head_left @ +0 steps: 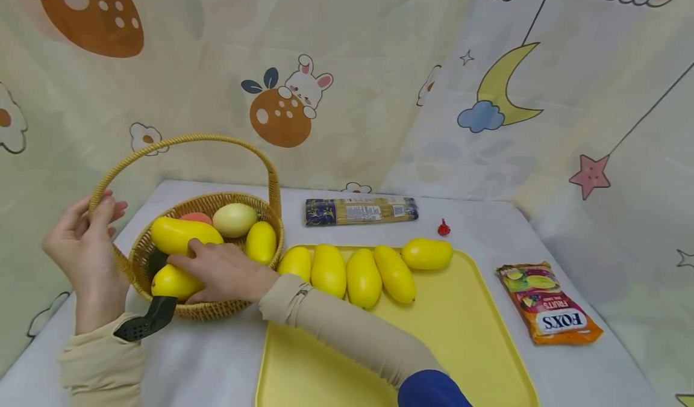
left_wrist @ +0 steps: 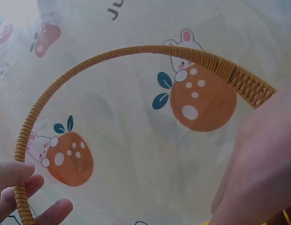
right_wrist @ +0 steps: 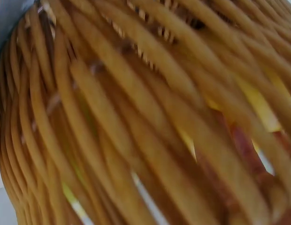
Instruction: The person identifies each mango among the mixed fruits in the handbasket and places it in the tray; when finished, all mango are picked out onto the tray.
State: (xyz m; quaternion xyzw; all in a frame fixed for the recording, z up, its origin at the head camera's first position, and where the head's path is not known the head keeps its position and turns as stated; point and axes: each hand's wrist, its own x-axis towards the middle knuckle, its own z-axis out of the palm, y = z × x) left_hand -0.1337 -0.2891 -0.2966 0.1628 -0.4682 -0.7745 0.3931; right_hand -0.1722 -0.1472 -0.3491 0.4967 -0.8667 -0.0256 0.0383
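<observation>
On the left in the head view stands a wicker basket (head_left: pixel 217 310) with a tall arched handle (head_left: pixel 203 137). My left hand (head_left: pixel 89 238) holds the handle's left side; in the left wrist view the thumb and fingers sit round the wrapped handle (left_wrist: pixel 84 64). My right hand (head_left: pixel 225 271) is inside the basket, its fingers and thumb about a yellow mango (head_left: pixel 176 282) at the front. Around it lie another yellow mango (head_left: pixel 184 233), a pale green-yellow fruit (head_left: pixel 235 220), a third mango (head_left: pixel 261 242), a reddish fruit (head_left: pixel 196 217) and something dark green (head_left: pixel 156 262). Basket weave (right_wrist: pixel 136 103) fills the right wrist view.
A yellow tray (head_left: pixel 461 335) right of the basket bears several mangoes (head_left: pixel 363 279) along its far edge, under my right forearm. Behind it lie a pasta pack (head_left: pixel 361 211) and a small red object (head_left: pixel 444 227). A FOX'S candy bag (head_left: pixel 549 303) lies at the right.
</observation>
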